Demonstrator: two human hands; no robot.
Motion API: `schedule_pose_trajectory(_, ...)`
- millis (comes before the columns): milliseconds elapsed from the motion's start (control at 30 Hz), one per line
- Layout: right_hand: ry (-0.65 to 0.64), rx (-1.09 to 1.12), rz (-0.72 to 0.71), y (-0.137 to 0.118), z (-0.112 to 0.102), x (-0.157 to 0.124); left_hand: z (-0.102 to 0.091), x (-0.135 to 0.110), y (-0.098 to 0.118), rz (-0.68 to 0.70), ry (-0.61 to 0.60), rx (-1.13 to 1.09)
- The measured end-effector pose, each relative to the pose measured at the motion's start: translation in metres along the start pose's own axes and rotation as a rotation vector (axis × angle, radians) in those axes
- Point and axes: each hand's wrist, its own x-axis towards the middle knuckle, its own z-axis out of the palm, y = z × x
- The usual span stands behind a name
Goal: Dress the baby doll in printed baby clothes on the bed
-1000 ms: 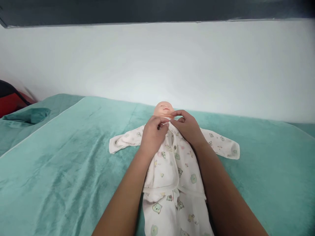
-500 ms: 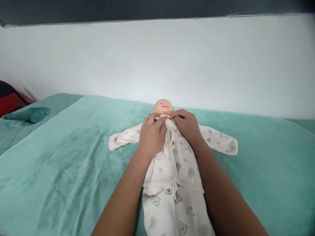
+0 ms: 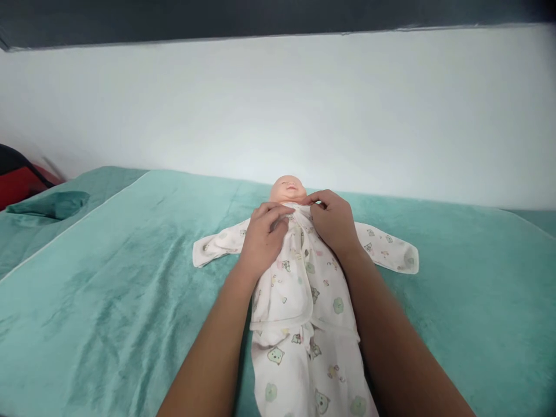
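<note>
A baby doll (image 3: 288, 190) lies on its back, dressed in a white baby shirt (image 3: 284, 295) with green bear prints and matching trousers (image 3: 282, 379). My left hand (image 3: 266, 237) rests on the shirt's chest just below the collar. Its index finger reaches toward the neck, and the thumb is apart from it. At the other side of the collar, my right hand (image 3: 333, 223) pinches the shirt's neckline near the doll's chin. The shirt's front edges overlap down the middle, and both sleeves stretch out sideways. My hands hide the shoulders.
A teal plush cover (image 3: 121, 289) lies under the doll. Behind it rises a white wall (image 3: 278, 104) with a dark band (image 3: 278, 17) above. A folded teal cloth (image 3: 52, 205) and a red and black object (image 3: 19, 179) are at the far left.
My left hand has drawn back slightly from the collar, its thumb moving away from the index finger. My right hand has shifted slightly outward at the neckline. The doll stays in place.
</note>
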Motion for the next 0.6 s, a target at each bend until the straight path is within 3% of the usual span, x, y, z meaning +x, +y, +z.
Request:
schedule_pose_trajectory(67,-0.064,-0.057,0.037,-0.009,-0.010,-0.001,-0.003,-0.001,0.001,0.015,-0.006,-0.014)
schedule_pose_trajectory(267,-0.527,-0.265,0.162,-0.044,-0.045,-0.015,-0.012,-0.001,0.008,0.049,-0.099,-0.048)
schedule_pose_trajectory(467,-0.613,-0.306,0.138,-0.052,-0.046,-0.018,-0.013,0.000,0.014,-0.021,-0.155,-0.044)
schedule_pose_trajectory(600,-0.683,-0.167,0.151,-0.040,-0.045,-0.010,-0.011,0.000,0.013,-0.053,-0.135,-0.061)
